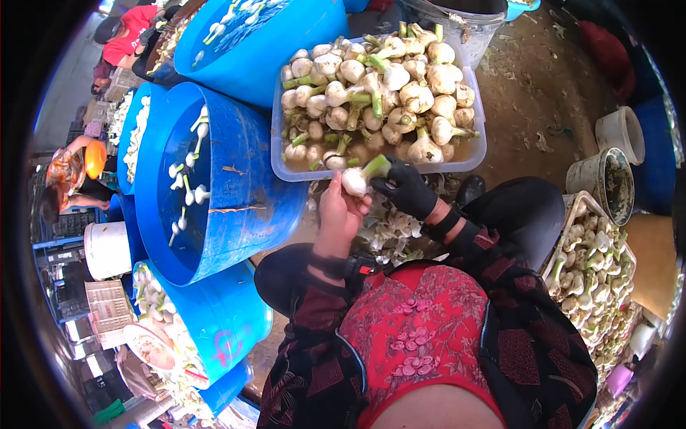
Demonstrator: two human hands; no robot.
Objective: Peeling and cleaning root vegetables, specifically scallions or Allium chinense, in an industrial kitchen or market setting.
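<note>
brown floor [530, 107], pink-scrawled blue tub [218, 322], garlic [354, 182] in left hand [339, 216]

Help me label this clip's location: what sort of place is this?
Probably a vegetable processing workshop: a translucent rectangular plastic tub heaped with round white garlic-like bulbs, and big round blue plastic vats holding water.

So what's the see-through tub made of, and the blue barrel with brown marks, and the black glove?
The see-through tub looks like smooth, shiny plastic: its pale rim is cloudy-clear. The blue barrel is probably plastic too, glossy but scuffed. The black glove fits snugly and looks dull, so maybe stretchy knit or rubber; I can't tell which.
</note>
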